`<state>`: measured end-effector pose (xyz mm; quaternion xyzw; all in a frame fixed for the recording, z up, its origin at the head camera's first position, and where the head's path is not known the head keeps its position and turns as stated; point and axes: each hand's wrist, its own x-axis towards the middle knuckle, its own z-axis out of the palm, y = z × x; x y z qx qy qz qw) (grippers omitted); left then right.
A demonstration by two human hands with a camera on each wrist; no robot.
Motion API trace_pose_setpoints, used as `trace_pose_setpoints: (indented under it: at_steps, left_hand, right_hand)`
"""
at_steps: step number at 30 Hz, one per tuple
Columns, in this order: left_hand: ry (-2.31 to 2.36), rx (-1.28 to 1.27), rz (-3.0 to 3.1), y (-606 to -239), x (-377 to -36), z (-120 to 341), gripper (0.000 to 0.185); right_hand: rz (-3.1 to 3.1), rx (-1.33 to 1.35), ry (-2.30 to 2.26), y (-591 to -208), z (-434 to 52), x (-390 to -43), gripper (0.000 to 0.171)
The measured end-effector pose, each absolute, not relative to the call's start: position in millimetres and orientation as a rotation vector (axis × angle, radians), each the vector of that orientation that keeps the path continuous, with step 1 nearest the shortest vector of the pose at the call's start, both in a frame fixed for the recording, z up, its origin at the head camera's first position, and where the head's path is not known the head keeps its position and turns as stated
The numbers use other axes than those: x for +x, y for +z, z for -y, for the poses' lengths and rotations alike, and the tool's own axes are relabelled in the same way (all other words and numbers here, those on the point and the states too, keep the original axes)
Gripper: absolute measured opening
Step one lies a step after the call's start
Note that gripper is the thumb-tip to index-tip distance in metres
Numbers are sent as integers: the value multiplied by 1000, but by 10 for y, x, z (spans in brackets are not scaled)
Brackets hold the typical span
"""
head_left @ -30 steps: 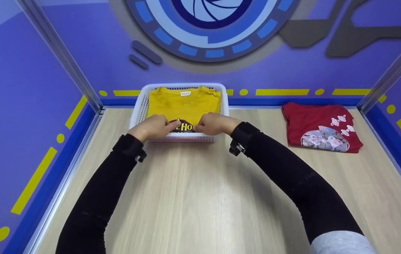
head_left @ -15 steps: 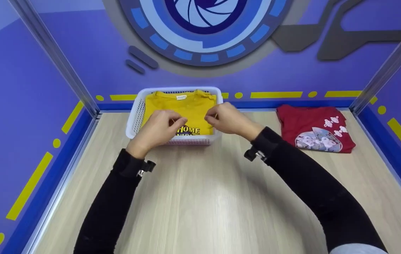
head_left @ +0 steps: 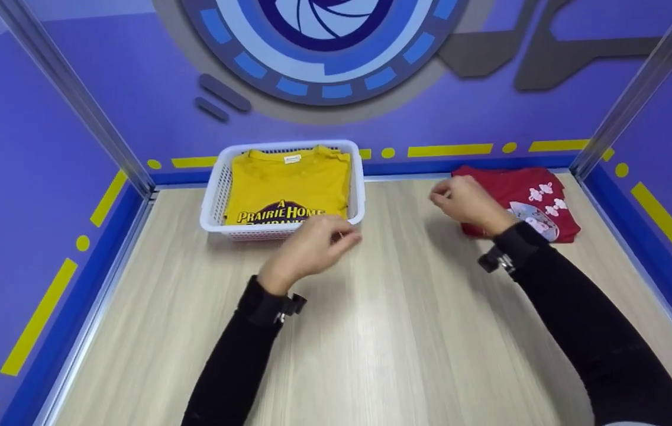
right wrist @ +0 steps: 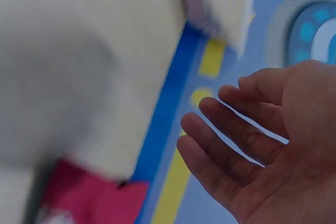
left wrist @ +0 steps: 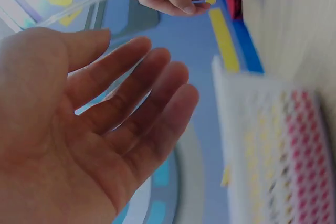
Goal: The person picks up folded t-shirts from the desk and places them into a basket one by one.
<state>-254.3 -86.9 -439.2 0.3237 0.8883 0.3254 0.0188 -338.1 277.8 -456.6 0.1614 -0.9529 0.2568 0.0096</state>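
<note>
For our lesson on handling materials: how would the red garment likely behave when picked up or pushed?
The red garment looks like soft cloth, so it would probably sag when lifted. It seems folded, so it may unfold. Lying flat, it probably won't roll.

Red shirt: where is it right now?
In the head view, the red shirt lies on the table at the right, near the back wall, partly hidden by the right hand.

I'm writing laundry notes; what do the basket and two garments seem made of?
Basket: probably smooth moulded plastic, given its rounded rim and regular holes. Yellow shirt: matte fabric, perhaps cotton, softly creased. Red garment: likely matte cloth, softly folded; fibre unclear.
</note>
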Motion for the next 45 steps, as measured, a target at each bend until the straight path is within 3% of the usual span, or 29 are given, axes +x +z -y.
trace_pose_setpoints:
  at_steps: [6,11,20,27,45]
  left_hand:
    - [856,1039,-2667,-4693,-2490,674,24]
    - [713,1036,-2670,-4886,-2495,555,21]
    - [611,1074,-2637,-5085,-2511,458,25]
    - [618,1020,-2617,-5073,-2543,490,27]
    - [589,1013,-2646,-5048,-2571,509,29]
  right_hand:
    - [3085,209,840,-4780,-3586,-3405,43]
    - [3092,52,654,-4926,-4139,-3366,43]
    - [3233,-106,615,-5171,-4507,-3292,49]
    - [3254,-66,654,-5169,-4277,-3454,50]
    - [3192,150,627,-5235,-2983,-3584,48]
